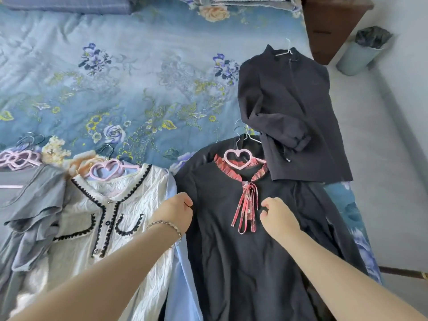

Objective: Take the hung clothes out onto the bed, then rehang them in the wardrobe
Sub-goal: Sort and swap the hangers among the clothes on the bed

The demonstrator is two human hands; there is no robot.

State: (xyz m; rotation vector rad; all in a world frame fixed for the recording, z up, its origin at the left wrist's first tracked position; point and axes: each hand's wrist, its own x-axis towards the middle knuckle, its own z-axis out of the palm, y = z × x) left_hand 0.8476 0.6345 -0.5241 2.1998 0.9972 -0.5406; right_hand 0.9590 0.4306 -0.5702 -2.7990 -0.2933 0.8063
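Note:
A black dress (243, 251) with a red plaid collar and ribbon lies flat on the bed (139, 89), on a pink heart hanger (238, 158). My left hand (176, 212) pinches the dress at its left sleeve edge. My right hand (275, 214), fingers curled, pinches the dress front just right of the ribbon. A dark jacket (287, 107) on a wire hanger lies above the dress. Left of the dress lies a white knit cardigan (97, 223) with black trim on another pink heart hanger (104, 170), with a light blue garment (183, 286) under it.
A grey garment (30, 216) lies at the far left beside a pile of pink hangers (16, 158). Pillows (69, 3) sit at the bed's head. A brown nightstand (331, 26) and a bin (361, 49) stand on the pale floor to the right.

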